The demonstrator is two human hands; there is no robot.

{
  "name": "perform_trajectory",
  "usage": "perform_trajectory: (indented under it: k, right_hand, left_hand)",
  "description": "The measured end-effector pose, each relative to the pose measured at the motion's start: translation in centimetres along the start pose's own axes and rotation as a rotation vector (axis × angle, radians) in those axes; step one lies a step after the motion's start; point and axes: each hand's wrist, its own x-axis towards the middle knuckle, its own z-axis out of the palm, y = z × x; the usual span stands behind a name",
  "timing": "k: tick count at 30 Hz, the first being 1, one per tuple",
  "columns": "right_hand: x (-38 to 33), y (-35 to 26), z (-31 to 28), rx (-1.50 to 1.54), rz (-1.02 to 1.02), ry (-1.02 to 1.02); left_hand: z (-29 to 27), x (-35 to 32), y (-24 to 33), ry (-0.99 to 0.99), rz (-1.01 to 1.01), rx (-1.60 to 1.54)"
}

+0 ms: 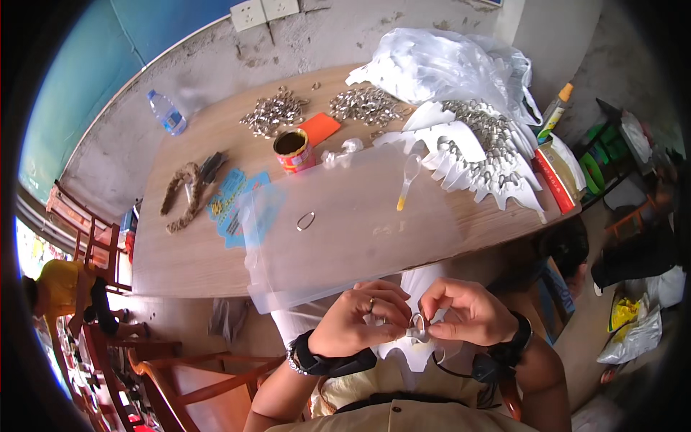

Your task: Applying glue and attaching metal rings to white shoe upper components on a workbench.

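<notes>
Over the person's lap, in front of the tabletop (194, 263), the left hand (363, 317) and right hand (471, 311) nearly meet, fingertips pinching about a small metal ring (417, 320) with a white card (409, 353) just below. I'd judge the ring light, stiff and slippery, best gripped by opposite sides; the card looks thin, easily creased, safest held flat near its middle.

A clear bottle (167, 113) with a blue label stands near the grey wall (345, 39), which bears white sockets (247, 15).
</notes>
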Motion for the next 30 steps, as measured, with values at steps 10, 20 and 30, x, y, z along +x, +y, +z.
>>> perform_trajectory:
  k: [10, 20, 30]
  right_hand:
    - [-2.0, 0.3, -0.4, -0.177, -0.108, 0.281]
    - [-1.4, 0.6, -0.5, -0.214, -0.146, 0.261]
    - [0.8, 0.3, -0.3, -0.399, -0.134, 0.189]
  left_hand:
    - [1.3, 4.2, 0.9, -0.016, 0.052, 0.104]
    - [0.5, 4.2, 0.3, -0.090, 0.108, 0.210]
    - [1.1, 2.0, -0.2, 0.086, 0.026, 0.169]
